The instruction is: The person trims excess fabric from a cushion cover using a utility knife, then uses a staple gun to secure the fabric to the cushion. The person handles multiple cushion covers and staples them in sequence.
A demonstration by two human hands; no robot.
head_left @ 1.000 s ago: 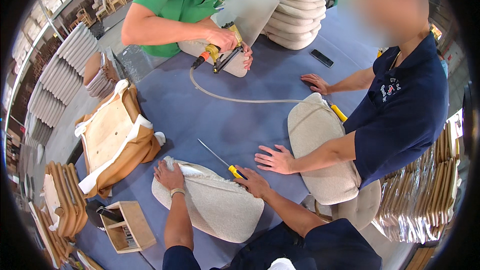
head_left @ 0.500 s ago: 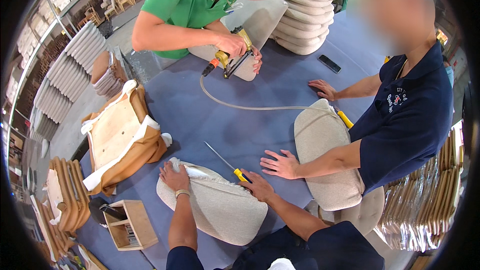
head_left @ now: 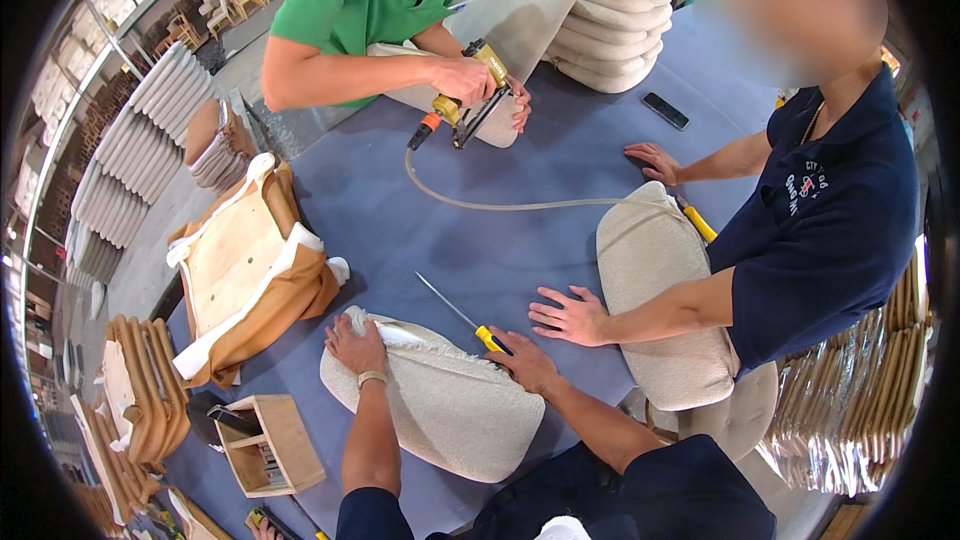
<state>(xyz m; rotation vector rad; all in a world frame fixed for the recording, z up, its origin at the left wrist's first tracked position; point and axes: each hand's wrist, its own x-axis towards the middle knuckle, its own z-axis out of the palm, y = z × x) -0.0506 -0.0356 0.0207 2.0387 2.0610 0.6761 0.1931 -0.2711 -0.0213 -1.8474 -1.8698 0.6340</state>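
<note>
At six o'clock on the bench (head_left: 530, 265) lies the pale cushion (head_left: 450, 410), left hand (head_left: 356, 344) spread open at its ten o'clock, right hand (head_left: 526, 364) at two by a yellow-handled tool (head_left: 487, 334), grip unclear

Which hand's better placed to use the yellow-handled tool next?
Probably the right hand: it's right at the end of the yellow-handled tool. The left hand is farther off, on the cushion.

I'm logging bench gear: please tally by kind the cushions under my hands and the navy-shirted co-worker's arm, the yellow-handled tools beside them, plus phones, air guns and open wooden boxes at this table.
Cushions: 2
Yellow-handled tools: 2
Phone: 1
Air gun: 1
Open wooden box: 1
Total: 7
</note>
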